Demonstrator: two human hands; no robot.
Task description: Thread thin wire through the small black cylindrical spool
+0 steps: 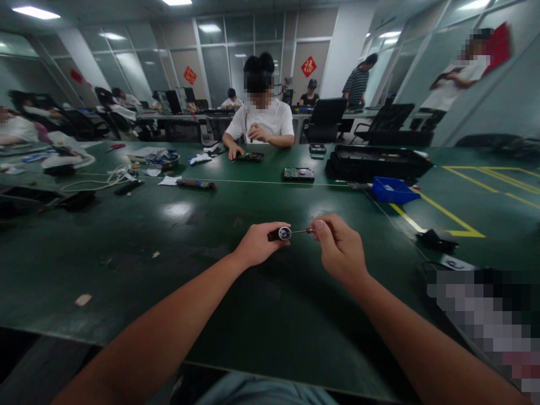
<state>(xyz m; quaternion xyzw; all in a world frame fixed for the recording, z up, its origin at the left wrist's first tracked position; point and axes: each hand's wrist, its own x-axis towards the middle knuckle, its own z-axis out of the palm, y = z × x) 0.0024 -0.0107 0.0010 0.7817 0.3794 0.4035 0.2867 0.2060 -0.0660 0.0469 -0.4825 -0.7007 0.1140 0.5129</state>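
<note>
My left hand (pixel 258 244) is closed around a small dark cylinder (pixel 284 233) with a silver rim, its round end turned toward me. Between thumb and fingers, my right hand (pixel 341 247) grips a thin screwdriver (pixel 309 230) with a reddish handle. Its metal shaft points left and reaches the cylinder's side; whether the tip sits in a screw is too small to tell. Both hands are just above the green table (pixel 236 304).
Across the table a person (pixel 270 118) handles a hard drive (pixel 252 157). Another hard drive (pixel 298 174), a blue bin (pixel 394 190) and a black case (pixel 375 162) lie ahead to the right. A pen-shaped electric screwdriver (pixel 196 184) and white cable (pixel 101 179) are ahead left.
</note>
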